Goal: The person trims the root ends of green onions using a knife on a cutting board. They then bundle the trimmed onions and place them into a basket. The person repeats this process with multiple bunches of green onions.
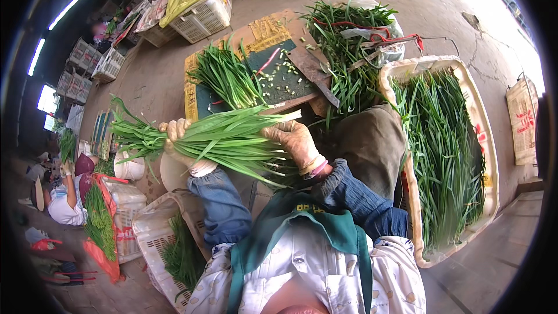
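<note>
A loose bunch of flat green garlic chives lies across my lap, its leaf tips to the left and pale cut ends to the right. My gloved left hand grips it around the leafy part. At the pale end, my gloved right hand pinches some stems between thumb and fingers. Just beyond, a second bunch of chives rests on a low board with a dark green mat. Short cut stem pieces are scattered over that mat. A broad rusty blade lies at the board's right side.
On my right stands a white plastic crate packed with chives. A heap of leaves with red cord lies behind the board. Left of me are another crate, a white bucket and a seated person. Stacked crates stand at the back.
</note>
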A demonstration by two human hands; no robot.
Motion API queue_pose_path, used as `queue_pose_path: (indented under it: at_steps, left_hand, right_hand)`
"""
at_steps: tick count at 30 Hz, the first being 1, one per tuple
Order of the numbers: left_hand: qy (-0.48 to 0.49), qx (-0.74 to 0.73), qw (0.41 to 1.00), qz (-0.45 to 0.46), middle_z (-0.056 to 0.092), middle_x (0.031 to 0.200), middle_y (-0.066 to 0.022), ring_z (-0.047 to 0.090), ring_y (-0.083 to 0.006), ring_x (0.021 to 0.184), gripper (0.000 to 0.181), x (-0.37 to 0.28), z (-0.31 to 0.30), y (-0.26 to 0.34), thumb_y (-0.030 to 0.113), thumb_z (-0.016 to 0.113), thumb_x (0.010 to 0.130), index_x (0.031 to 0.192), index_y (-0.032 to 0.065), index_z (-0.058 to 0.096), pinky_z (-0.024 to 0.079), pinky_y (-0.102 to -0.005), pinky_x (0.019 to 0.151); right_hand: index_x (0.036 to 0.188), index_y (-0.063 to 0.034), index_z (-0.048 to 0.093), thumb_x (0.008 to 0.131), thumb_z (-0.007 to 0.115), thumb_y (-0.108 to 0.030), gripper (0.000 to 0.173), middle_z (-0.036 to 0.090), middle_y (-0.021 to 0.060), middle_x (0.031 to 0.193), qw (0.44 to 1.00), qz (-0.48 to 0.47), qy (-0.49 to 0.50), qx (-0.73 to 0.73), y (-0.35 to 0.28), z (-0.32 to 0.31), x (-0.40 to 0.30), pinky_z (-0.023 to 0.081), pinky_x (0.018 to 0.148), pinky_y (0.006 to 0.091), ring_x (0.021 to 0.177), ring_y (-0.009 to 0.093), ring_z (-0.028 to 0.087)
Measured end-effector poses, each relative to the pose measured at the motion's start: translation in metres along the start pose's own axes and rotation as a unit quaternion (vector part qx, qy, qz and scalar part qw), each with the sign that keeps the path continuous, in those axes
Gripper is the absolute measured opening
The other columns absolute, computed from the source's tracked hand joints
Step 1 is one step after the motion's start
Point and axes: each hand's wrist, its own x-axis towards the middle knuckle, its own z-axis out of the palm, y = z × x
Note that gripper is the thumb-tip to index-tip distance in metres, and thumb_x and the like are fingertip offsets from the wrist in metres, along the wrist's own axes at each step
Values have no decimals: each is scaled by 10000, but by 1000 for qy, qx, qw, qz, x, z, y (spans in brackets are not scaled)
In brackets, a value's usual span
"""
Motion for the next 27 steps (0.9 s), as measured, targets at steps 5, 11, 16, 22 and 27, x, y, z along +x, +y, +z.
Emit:
queue_pose_path:
  at_steps: [5,11,16,22,27]
  left_hand:
    - [-47,-16,998,-25,519,776,56,479,-101,745,314,4,-5,5,47,693,838,1084,133,518,427,-278,812]
    - [-116,-70,991,-5,583,793,46,528,-105,749,291,19,-12,35,44,701,853,1091,116,548,441,-278,815]
    - [-136,-60,988,-44,596,791,61,532,-89,731,296,15,-11,32,56,722,846,1081,133,559,448,-260,794]
    - [-137,-74,986,-65,591,787,71,533,-75,741,286,12,-7,16,68,725,851,1066,150,555,447,-248,782]
    - [-149,-58,983,-89,600,770,50,542,-98,739,267,10,-7,23,60,713,846,1049,132,555,450,-287,784]
  right_hand:
    - [940,33,728,841,793,-168,233,719,54,878,999,-20,35,-32,16,-27,-16,523,716,281,777,120,641]
    - [859,-93,779,761,796,-235,173,657,70,754,643,-213,131,-724,-20,-115,-20,526,702,355,707,257,659]
    - [1157,-125,696,841,716,-155,318,658,132,1068,833,-351,-15,-428,-61,-46,-19,542,810,350,940,319,666]
    - [1103,-39,674,891,675,-89,217,705,120,989,926,-166,-193,-280,-41,-28,9,531,853,339,916,251,674]
    - [971,41,690,899,639,8,94,714,116,959,963,-116,-218,-108,-37,-89,0,529,879,330,935,196,672]
